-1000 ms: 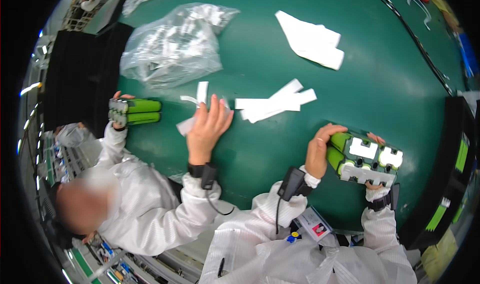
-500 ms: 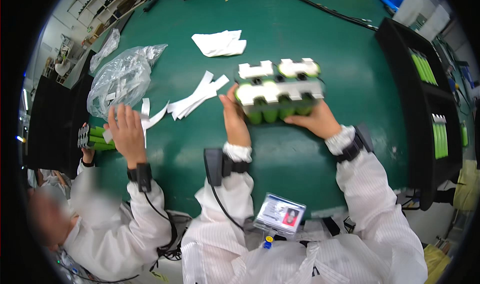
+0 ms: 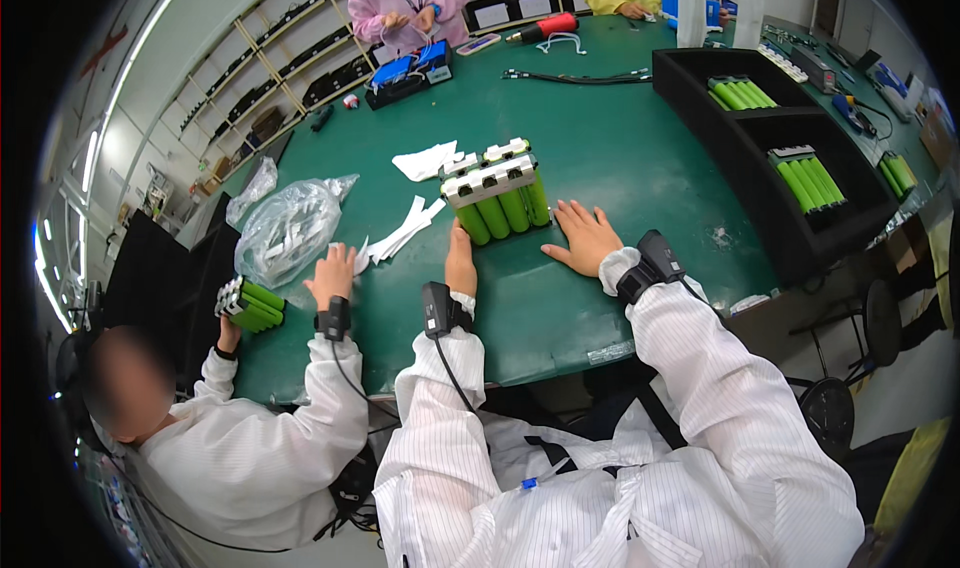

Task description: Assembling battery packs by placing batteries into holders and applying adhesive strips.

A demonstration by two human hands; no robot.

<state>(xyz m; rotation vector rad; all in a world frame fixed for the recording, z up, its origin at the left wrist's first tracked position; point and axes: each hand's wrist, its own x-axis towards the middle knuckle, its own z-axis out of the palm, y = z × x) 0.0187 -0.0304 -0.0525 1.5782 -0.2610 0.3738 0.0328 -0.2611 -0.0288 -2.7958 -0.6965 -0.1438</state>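
Observation:
A battery pack (image 3: 508,216) of green cylindrical cells under white-and-black end holders stands upright on the green table in front of me. My left hand (image 3: 460,265) is at its left side and steadies it; the fingers are partly hidden behind the cells. To the right of the pack, my right hand (image 3: 588,240) lies palm down, fingers spread, holding nothing. Beyond the pack is a folded white sheet (image 3: 425,162). White paper strips (image 3: 408,230) lie to its left.
At left, a co-worker's hand (image 3: 229,334) holds another green pack (image 3: 258,306); their other hand (image 3: 332,274) is near a clear plastic bag (image 3: 290,233). A black divided tray (image 3: 690,118) with green packs stands at right. Far off lie cables (image 3: 575,78) and a red-handled tool (image 3: 545,28).
The battery pack has gone from raised in both hands to standing on the table. My right hand has let go and spread out flat. The view has tilted up toward the room.

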